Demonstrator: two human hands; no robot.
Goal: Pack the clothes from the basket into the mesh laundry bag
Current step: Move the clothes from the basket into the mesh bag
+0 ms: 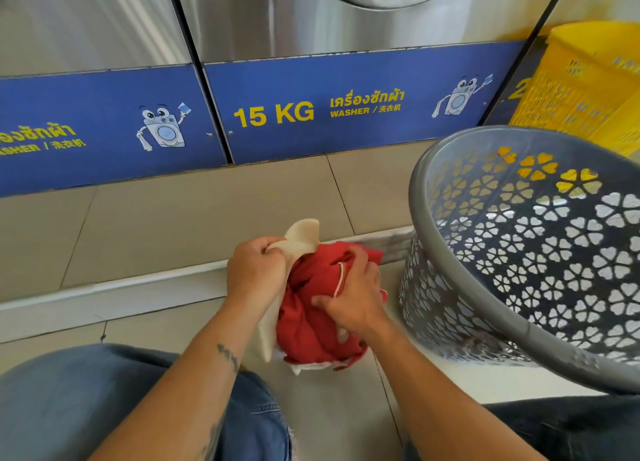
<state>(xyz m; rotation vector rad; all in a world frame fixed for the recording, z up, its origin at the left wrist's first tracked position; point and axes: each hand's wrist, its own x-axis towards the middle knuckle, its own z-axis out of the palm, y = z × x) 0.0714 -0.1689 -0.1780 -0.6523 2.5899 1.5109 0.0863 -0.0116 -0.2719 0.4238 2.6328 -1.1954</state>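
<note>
Red clothes (311,325) bunched at 6 o'clock, right hand (349,294) clamped on them and stuffing, left hand (254,270) pinching the cream mesh laundry bag (303,233) rim open (likely for entry); grey basket (519,252), 3 o'clock, tipped, looks emptied.

Our two bare forearms without sleeves, dark tattoo marks along our left forearm (227,356), our left hand (254,273) and right hand (353,296) ungloved, faded blue jeans (104,408) on our knees, frayed threads at one seam
</note>
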